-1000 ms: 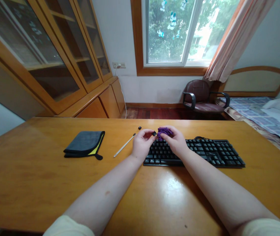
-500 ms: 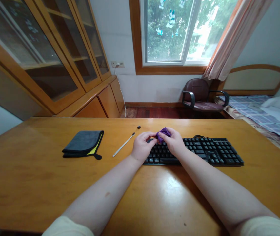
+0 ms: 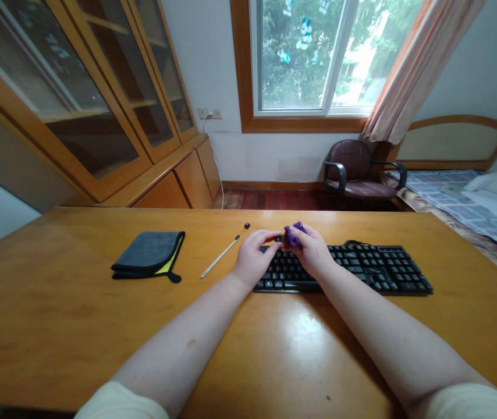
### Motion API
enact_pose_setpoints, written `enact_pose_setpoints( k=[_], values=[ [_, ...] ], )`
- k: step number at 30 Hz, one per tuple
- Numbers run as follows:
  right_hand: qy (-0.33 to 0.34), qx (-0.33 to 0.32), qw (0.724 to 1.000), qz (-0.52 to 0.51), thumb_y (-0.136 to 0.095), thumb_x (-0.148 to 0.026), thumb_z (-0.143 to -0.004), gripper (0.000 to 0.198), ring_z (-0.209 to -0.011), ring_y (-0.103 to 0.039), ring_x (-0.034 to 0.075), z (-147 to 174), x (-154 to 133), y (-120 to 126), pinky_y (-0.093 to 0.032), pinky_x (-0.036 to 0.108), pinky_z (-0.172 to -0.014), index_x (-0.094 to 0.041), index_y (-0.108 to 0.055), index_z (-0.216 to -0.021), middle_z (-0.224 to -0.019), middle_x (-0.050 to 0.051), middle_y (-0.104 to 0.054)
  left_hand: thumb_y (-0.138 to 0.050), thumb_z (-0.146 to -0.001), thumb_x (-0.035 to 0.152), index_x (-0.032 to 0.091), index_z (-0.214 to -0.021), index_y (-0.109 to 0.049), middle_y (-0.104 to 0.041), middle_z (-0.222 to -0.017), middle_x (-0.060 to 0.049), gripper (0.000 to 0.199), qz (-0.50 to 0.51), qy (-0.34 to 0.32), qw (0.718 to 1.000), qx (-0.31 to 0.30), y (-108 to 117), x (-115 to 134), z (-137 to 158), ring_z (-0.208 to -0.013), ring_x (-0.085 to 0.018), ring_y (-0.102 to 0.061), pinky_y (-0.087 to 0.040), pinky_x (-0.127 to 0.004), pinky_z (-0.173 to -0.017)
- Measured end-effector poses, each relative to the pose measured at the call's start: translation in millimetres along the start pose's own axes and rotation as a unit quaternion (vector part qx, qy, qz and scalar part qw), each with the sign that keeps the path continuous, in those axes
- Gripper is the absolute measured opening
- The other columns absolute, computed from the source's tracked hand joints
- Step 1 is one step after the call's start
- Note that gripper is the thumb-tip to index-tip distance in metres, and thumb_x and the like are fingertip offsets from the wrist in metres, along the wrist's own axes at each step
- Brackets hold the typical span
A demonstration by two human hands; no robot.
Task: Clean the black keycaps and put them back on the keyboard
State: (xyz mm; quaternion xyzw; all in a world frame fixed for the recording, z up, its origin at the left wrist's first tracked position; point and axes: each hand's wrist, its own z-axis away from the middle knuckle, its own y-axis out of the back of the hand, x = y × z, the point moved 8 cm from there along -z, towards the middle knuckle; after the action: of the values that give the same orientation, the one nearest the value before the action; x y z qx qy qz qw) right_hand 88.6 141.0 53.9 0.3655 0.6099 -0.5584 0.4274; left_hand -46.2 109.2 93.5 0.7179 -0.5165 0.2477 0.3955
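A crumpled purple cloth (image 3: 293,234) is bunched in the fingers of my right hand (image 3: 316,251), above the black keyboard (image 3: 362,270). My left hand (image 3: 252,253) pinches a small black keycap (image 3: 279,238) between thumb and forefinger, close beside the cloth. Both hands hover over the keyboard's left half and hide part of its keys. Another small black keycap (image 3: 247,225) lies on the desk beyond my left hand. To the left of that hand rests a thin white-handled brush (image 3: 220,256) with a dark tip.
A folded grey cloth (image 3: 148,251) with black edging and a yellow inside lies on the left of the wooden desk (image 3: 78,331). Past the desk's far edge stand a glass-fronted cabinet (image 3: 144,154), a maroon armchair (image 3: 353,169) and a bed (image 3: 484,192).
My right hand has shifted slightly right with the purple cloth, away from my left fingertips. The black keycap between my left fingers now shows. The things lying on the desk stayed in place.
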Motion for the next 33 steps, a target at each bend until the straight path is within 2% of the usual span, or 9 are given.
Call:
enact_pose_setpoints(
  k=[3, 6, 9, 11, 13, 15, 18, 22, 33],
  values=[
    [0.012, -0.004, 1.0, 0.002, -0.067, -0.041, -0.069, 0.026, -0.062, -0.061, 0.016, -0.4, -1.3, 0.1, -0.055, 0.031, -0.059, -0.018, -0.059, -0.078, -0.067, 0.0, -0.062, -0.059, -0.079, 0.02, 0.025, -0.097, -0.069, -0.068, -0.097, -0.004, 0.021, -0.008, -0.001, 1.0, -0.007, -0.8, 1.2, 0.5, -0.091, -0.019, -0.062, -0.048, -0.034, -0.087],
    [0.037, -0.01, 0.999, 0.037, -0.068, -0.041, -0.069, 0.026, -0.065, -0.061, 0.016, 0.1, -3.7, 0.4, -0.054, 0.031, -0.063, -0.018, -0.06, -0.079, -0.07, 0.0, -0.063, -0.065, -0.074, 0.023, 0.024, -0.093, -0.07, -0.069, -0.093, -0.004, 0.02, 0.016, 0.016, 1.0, -0.002, -0.6, -0.6, 0.0, -0.087, -0.019, -0.063, -0.05, -0.032, -0.084],
    [0.063, -0.016, 0.993, 0.097, -0.067, -0.043, -0.07, 0.028, -0.065, -0.061, 0.016, 1.4, -8.9, 1.3, -0.053, 0.032, -0.064, -0.017, -0.061, -0.079, -0.069, 0.001, -0.064, -0.066, -0.074, 0.025, 0.022, -0.092, -0.07, -0.069, -0.092, -0.005, 0.019, 0.053, 0.063, 0.997, -0.001, -0.4, -13.3, -3.3, -0.084, -0.019, -0.065, -0.051, -0.033, -0.081],
    [0.097, 0.003, 0.985, 0.146, -0.066, -0.044, -0.071, 0.028, -0.064, -0.06, 0.016, 1.9, -16.6, 6.1, -0.051, 0.032, -0.064, -0.017, -0.062, -0.078, -0.068, 0.002, -0.063, -0.065, -0.074, 0.026, 0.021, -0.095, -0.069, -0.069, -0.094, -0.006, 0.022, 0.073, 0.092, 0.993, -0.007, 1.6, -25.7, -8.0, -0.085, -0.019, -0.065, -0.051, -0.033, -0.082],
    [0.141, 0.039, 0.969, 0.197, -0.067, -0.043, -0.071, 0.027, -0.064, -0.059, 0.016, 1.9, -25.6, 13.8, -0.049, 0.031, -0.064, -0.017, -0.061, -0.077, -0.067, 0.001, -0.063, -0.065, -0.073, 0.025, 0.021, -0.099, -0.068, -0.07, -0.098, -0.006, 0.026, 0.069, 0.1, 0.992, -0.038, 3.8, -36.7, -14.4, -0.087, -0.02, -0.065, -0.05, -0.034, -0.084],
    [0.167, 0.061, 0.959, 0.22, -0.066, -0.042, -0.072, 0.026, -0.063, -0.057, 0.015, 0.0, -28.6, 20.9, -0.048, 0.029, -0.062, -0.017, -0.06, -0.076, -0.066, 0.001, -0.062, -0.066, -0.072, 0.025, 0.023, -0.093, -0.07, -0.071, -0.095, -0.005, 0.022, 0.027, 0.093, 0.99, -0.102, 3.5, -46.2, -19.5, -0.088, -0.022, -0.065, -0.048, -0.035, -0.088],
    [0.163, 0.065, 0.958, 0.226, -0.063, -0.042, -0.075, 0.026, -0.06, -0.056, 0.014, -6.5, -21.0, 28.8, -0.046, 0.028, -0.058, -0.017, -0.058, -0.074, -0.065, 0.001, -0.061, -0.065, -0.071, 0.027, 0.023, -0.088, -0.072, -0.071, -0.095, -0.005, 0.019, -0.038, 0.105, 0.979, -0.172, 3.1, -62.9, -20.1, -0.095, -0.025, -0.063, -0.044, -0.036, -0.093],
    [0.165, 0.076, 0.942, 0.281, -0.062, -0.044, -0.075, 0.027, -0.06, -0.055, 0.015, -12.1, -10.5, 35.9, -0.044, 0.028, -0.059, -0.017, -0.058, -0.072, -0.064, 0.001, -0.061, -0.057, -0.078, 0.029, 0.021, -0.101, -0.069, -0.068, -0.106, -0.004, 0.027, -0.089, 0.133, 0.963, -0.218, -6.9, -78.6, -11.2, -0.102, -0.022, -0.06, -0.04, -0.034, -0.097],
    [0.154, 0.08, 0.941, 0.29, -0.061, -0.046, -0.075, 0.029, -0.053, -0.051, 0.013, -14.6, 0.5, 38.2, -0.041, 0.026, -0.054, -0.018, -0.056, -0.07, -0.059, 0.0, -0.058, -0.052, -0.082, 0.029, 0.018, -0.105, -0.067, -0.067, -0.108, -0.006, 0.03, -0.059, 0.156, 0.961, -0.222, -29.6, -94.4, -1.1, -0.103, -0.021, -0.06, -0.042, -0.033, -0.096]
  ],
)
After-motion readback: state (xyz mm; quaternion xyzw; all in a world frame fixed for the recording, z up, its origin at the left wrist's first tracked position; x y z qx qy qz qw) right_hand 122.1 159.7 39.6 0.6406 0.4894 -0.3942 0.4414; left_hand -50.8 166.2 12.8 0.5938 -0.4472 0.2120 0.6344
